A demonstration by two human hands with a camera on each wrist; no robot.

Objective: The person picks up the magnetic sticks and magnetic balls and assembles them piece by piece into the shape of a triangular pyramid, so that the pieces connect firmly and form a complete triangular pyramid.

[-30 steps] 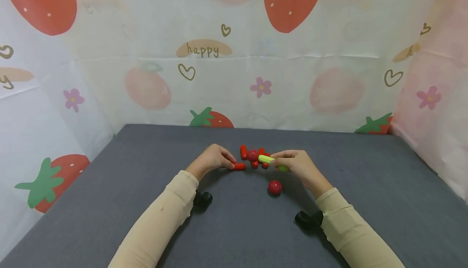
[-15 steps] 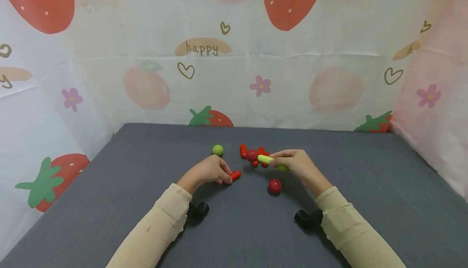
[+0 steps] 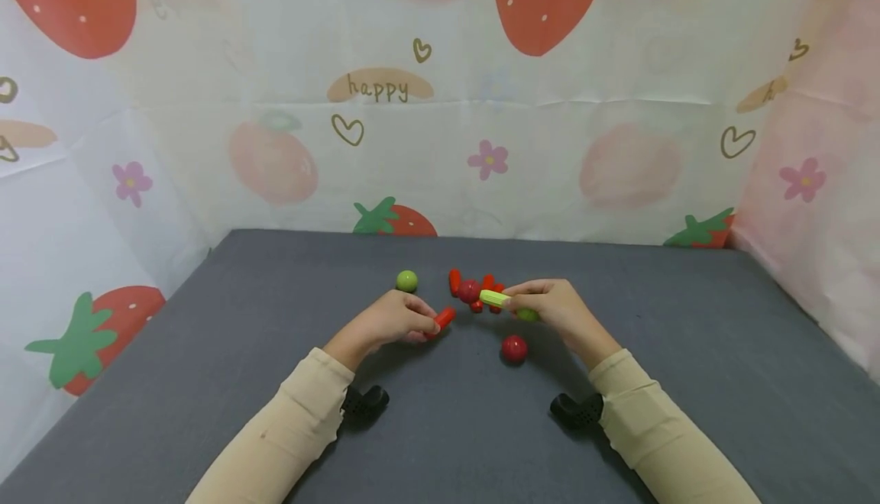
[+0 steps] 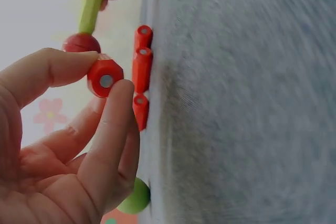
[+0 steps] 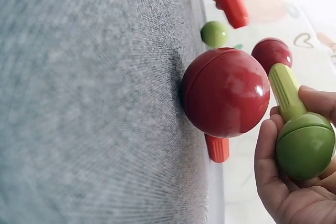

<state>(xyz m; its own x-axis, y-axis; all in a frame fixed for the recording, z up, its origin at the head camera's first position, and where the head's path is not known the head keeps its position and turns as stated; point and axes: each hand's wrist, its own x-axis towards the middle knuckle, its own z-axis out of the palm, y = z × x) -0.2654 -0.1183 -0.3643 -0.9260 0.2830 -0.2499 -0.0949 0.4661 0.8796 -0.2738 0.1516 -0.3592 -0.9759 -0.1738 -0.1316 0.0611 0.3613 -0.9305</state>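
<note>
My left hand [image 3: 388,321] pinches a short red rod [image 3: 445,318] between thumb and fingertips. In the left wrist view a round silvery spot shows in the end of this red rod [image 4: 105,80]. Opposite, my right hand [image 3: 555,309] grips a joined piece by its green ball [image 5: 305,148]. From that ball runs a ribbed yellow-green rod [image 5: 286,90], with a dark red ball [image 5: 272,55] at its far tip, pointing left. The left rod's free end points up toward that red ball, with a gap between them. Both held pieces are raised over the table.
Another dark red ball [image 3: 513,349] lies on the grey table [image 3: 440,428], nearer me than the joined piece. Several red rods [image 4: 143,69] lie behind the held piece. Left of them sits a green ball [image 3: 407,281]. A printed cloth [image 3: 522,206] hangs behind.
The left hand has drawn the red rod back toward me and left, uncovering the green ball, then tilted the rod's free end away and up. The right hand has stayed nearly still.
</note>
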